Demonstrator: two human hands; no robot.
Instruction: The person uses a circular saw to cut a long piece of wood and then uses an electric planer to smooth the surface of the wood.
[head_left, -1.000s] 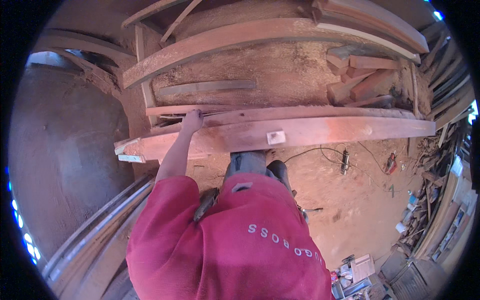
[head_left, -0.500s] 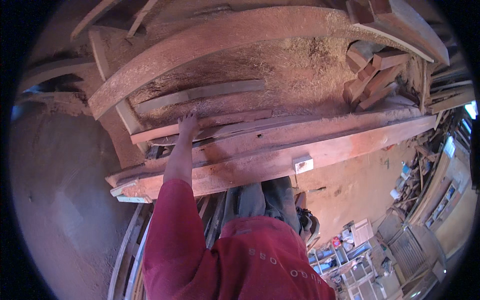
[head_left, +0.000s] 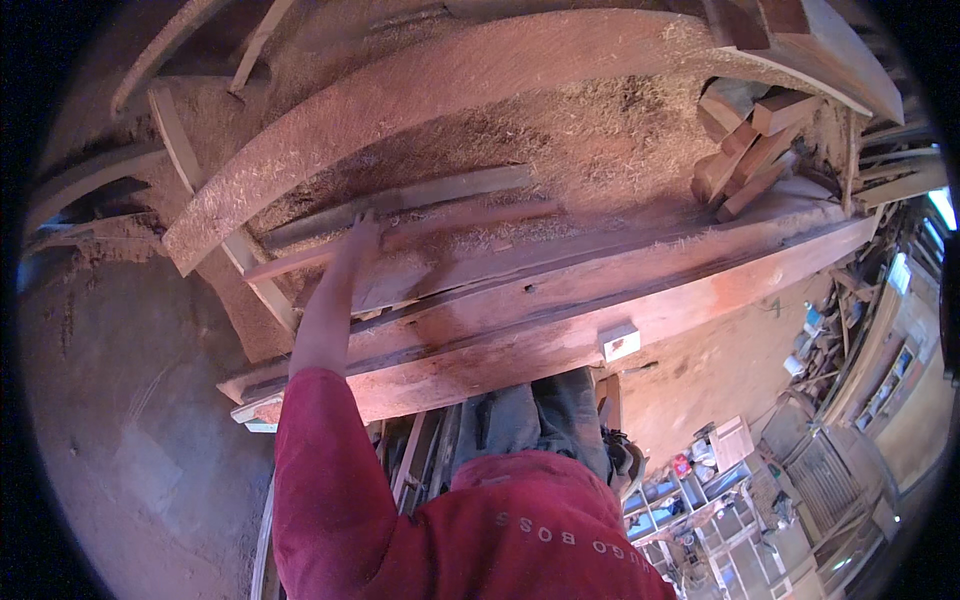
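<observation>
My left hand (head_left: 366,236) reaches across the bench, its fingers bent over a narrow reddish wooden strip (head_left: 470,217). Just beyond that strip lies a greyish wooden slat (head_left: 440,187), close to my fingertips. Between the held strip and my body runs a long, thick wooden beam (head_left: 480,335), with a small pale block (head_left: 620,342) on its near face. Sawdust and shavings lie around the strip. My right hand is out of view.
A broad curved plank (head_left: 420,85) arches over the far side. Several short wooden offcuts (head_left: 745,155) are piled at the far right, under a large board (head_left: 835,60). Shelving with assorted items (head_left: 700,500) stands at the lower right. Long boards stand beneath the beam.
My left hand has moved away from me and slightly left, taking the narrow strip along. The strip now lies nearer the greyish slat, with a wider gap to the beam.
</observation>
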